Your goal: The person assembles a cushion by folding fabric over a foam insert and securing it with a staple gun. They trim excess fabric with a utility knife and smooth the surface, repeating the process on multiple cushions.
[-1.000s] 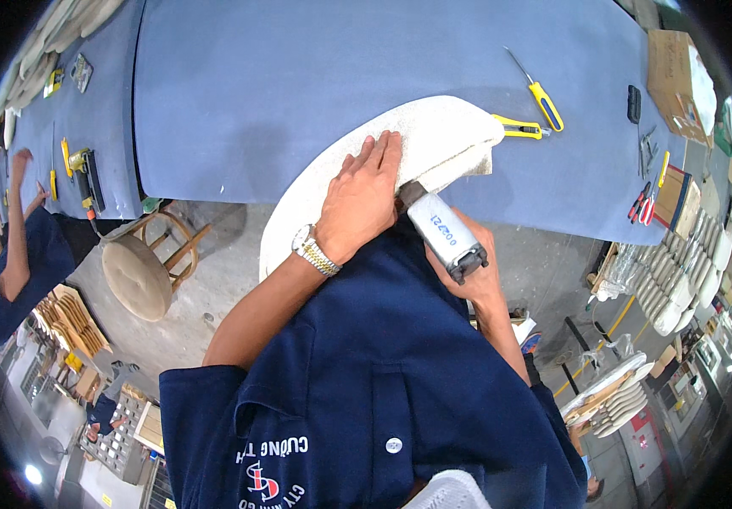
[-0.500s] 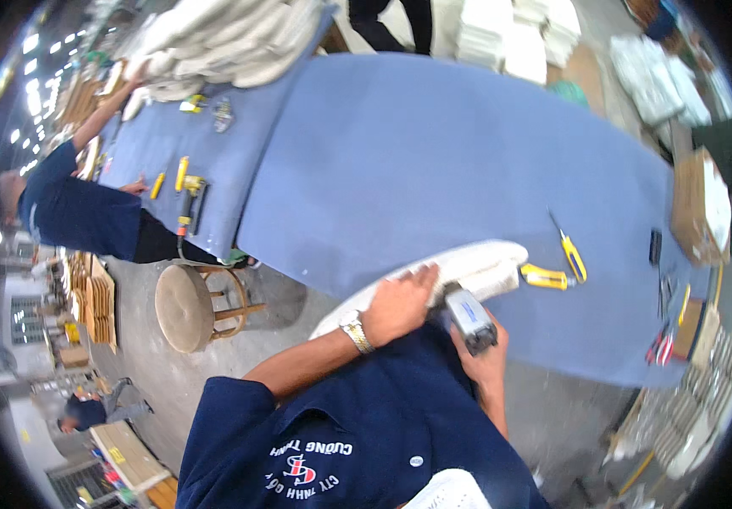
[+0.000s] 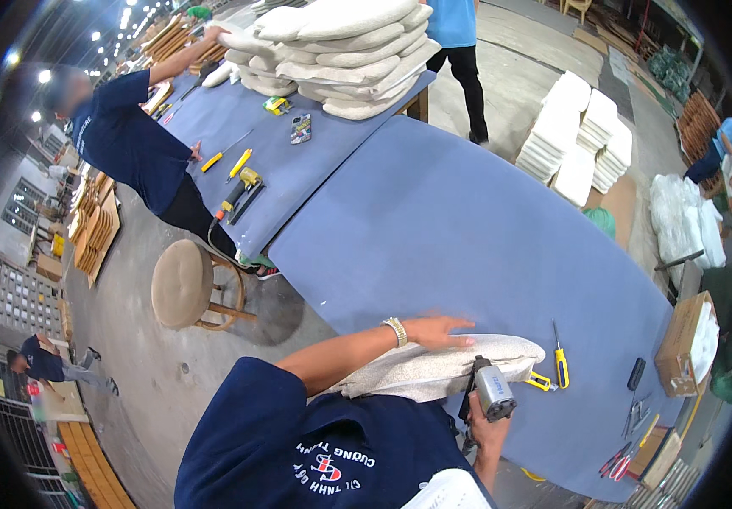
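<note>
A cream upholstered cushion (image 3: 408, 373) lies at the near edge of the blue-covered table, against my body. My left hand (image 3: 439, 332) rests at its far edge with the fingers stretched out, a metal-band watch on the wrist. In my right hand (image 3: 489, 431) is a staple gun (image 3: 493, 392), gripped by its handle, its nose at the cushion's near side. Whether the nose touches the fabric cannot be made out. Just right of the cushion lie a yellow utility knife (image 3: 539, 381), partly covered by it, and a yellow-handled screwdriver (image 3: 561, 367).
A co-worker (image 3: 133, 140) stands at the adjoining table (image 3: 285, 174), where another staple gun (image 3: 241, 195) and a cushion stack (image 3: 353, 55) lie. A round stool (image 3: 182, 284) stands left. Red-handled scissors (image 3: 616, 465) and a cardboard box (image 3: 684, 343) are at the right.
My left hand has shifted from the cushion's top to its far edge, fingers straighter. The staple gun has moved slightly along the cushion. My view has turned, showing more of the far floor.
</note>
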The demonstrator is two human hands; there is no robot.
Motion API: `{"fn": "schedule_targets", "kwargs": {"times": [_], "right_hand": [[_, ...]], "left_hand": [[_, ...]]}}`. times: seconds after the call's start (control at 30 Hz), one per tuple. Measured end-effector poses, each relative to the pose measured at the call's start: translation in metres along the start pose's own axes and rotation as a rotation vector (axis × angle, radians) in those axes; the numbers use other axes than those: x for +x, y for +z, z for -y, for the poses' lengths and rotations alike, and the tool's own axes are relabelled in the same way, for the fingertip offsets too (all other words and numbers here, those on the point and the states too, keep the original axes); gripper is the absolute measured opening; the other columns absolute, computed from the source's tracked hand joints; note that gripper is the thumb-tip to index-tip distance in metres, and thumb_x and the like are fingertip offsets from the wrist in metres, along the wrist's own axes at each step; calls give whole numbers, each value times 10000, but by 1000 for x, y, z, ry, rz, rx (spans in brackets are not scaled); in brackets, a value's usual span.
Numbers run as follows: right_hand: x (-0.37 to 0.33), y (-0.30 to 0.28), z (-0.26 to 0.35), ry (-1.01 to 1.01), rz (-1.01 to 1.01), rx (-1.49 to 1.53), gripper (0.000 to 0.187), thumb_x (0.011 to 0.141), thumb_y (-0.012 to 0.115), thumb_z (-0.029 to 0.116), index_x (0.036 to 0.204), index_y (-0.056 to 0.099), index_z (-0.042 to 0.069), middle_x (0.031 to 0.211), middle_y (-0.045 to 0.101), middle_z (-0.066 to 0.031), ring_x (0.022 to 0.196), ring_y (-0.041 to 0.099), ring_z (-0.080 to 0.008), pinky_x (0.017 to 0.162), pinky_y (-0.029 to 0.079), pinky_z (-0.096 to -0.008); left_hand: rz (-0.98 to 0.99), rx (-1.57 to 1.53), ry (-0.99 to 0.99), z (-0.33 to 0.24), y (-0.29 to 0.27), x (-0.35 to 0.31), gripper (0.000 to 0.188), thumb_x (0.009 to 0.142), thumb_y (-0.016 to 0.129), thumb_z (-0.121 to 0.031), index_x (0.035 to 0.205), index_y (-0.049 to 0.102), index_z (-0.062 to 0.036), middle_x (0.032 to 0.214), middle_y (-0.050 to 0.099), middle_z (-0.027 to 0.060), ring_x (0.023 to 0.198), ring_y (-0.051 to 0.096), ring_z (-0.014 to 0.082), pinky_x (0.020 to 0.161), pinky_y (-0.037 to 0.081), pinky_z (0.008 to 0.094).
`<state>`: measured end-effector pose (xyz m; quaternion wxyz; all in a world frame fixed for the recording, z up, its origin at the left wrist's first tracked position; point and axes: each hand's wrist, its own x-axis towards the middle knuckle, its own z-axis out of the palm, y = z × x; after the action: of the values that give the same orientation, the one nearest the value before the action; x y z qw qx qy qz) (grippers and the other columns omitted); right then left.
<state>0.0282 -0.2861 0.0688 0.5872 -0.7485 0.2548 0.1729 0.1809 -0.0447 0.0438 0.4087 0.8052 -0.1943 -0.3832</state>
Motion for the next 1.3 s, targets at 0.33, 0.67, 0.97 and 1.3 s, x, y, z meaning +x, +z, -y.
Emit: {"fn": "schedule_targets", "kwargs": {"times": [0.33,0.67,0.97,1.3], "right_hand": [[-7,-6,-14,-404,3,-183,237,844,789,111,1017,722,-37,908,762,-157,804,728,-197,725,556,-330],[-25,-2,-5,-471,-59,-230,263,798,777,134,1012,705,-1,867,730,-172,799,740,-352,701,560,-379],[-33,-9,9,-447,21,-277,368,714,793,152,1034,676,12,908,684,-183,816,684,-406,712,543,-411],[-27,4,8,-323,28,-231,372,736,780,134,1069,677,7,876,693,-191,801,684,-431,710,552,-413]], "left_hand": [[-81,154,64,-4,67,-30,927,932,703,-447,1635,213,-93,1652,272,274,1537,240,455,1258,240,521],[-196,356,-41,-33,67,-42,894,897,736,-316,1612,250,-86,1590,387,276,1454,398,453,1132,452,500],[-200,340,-37,-34,62,-42,888,886,750,-307,1599,274,-72,1545,442,285,1417,455,440,1100,469,515],[-243,336,-63,-42,62,-39,889,850,781,-235,1577,306,-41,1509,463,323,1363,501,481,1049,510,503]]}}
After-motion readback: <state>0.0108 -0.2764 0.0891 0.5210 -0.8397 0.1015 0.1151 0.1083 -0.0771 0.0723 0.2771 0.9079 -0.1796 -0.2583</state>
